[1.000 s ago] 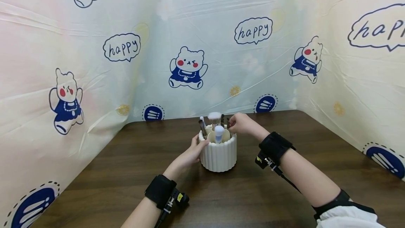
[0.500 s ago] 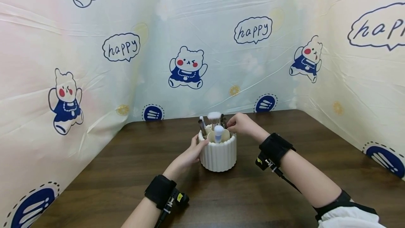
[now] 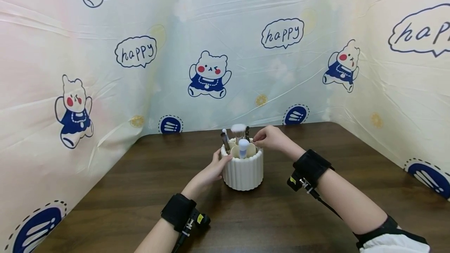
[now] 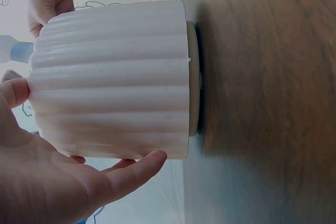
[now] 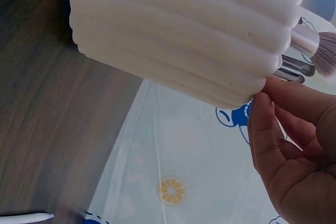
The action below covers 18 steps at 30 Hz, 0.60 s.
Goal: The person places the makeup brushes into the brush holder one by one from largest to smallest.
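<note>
A white ribbed makeup brush holder (image 3: 243, 175) stands upright on the table, with several brushes in its cream compartments. My left hand (image 3: 211, 171) holds it at the left, thumb on the rim and fingers along the side. At its right rim, my right hand (image 3: 272, 138) has thumb and index fingertips together; in the right wrist view they pinch at the rim. A fluffy white-tipped brush (image 3: 238, 129) rises at the back, and a blue-and-white brush (image 3: 243, 148) at the front. Dark slim brushes (image 5: 298, 66) stand close to the right fingertips. The holder's inside is mostly hidden.
The brown wooden table (image 3: 140, 206) spreads around the holder. Behind and at both sides hangs a printed cloth (image 3: 242, 69). A thin white pointed thing (image 5: 26, 217) shows at the corner of the right wrist view.
A dark slim piece at the right fingertips, seen earlier, no longer shows there. The right wrist and forearm have shifted slightly right. The left hand and the holder stay in place.
</note>
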Tool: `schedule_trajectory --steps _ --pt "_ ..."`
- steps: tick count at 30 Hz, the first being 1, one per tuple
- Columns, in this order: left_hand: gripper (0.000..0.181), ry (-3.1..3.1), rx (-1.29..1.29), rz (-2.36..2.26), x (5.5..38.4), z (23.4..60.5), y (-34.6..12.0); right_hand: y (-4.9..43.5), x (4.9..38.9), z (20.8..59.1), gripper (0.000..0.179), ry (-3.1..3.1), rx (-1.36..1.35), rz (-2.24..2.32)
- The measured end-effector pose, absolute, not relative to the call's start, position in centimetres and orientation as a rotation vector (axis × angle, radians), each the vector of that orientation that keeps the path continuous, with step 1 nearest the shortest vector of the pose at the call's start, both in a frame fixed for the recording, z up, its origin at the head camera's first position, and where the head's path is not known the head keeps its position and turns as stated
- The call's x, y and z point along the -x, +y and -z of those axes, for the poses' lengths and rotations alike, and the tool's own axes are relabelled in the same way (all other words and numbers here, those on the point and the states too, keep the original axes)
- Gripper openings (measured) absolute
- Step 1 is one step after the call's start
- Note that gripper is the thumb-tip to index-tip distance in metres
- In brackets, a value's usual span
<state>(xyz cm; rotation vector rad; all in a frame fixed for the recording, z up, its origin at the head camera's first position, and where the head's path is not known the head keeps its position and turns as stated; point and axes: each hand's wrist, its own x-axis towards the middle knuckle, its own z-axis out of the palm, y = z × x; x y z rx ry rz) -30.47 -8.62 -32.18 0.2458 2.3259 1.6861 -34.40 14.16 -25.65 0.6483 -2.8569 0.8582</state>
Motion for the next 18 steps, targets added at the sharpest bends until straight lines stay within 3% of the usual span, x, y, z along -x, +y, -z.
schedule_trajectory --steps 11,18 --pt "0.083 2.284 -0.332 -1.713 30.6 32.3 -8.8 14.3 32.6 25.8 0.039 -2.977 -0.42 -0.924" --pt "0.077 2.262 -0.371 -1.764 30.8 32.3 -8.7 14.1 32.3 25.8 0.038 -3.008 -0.424 -0.93"
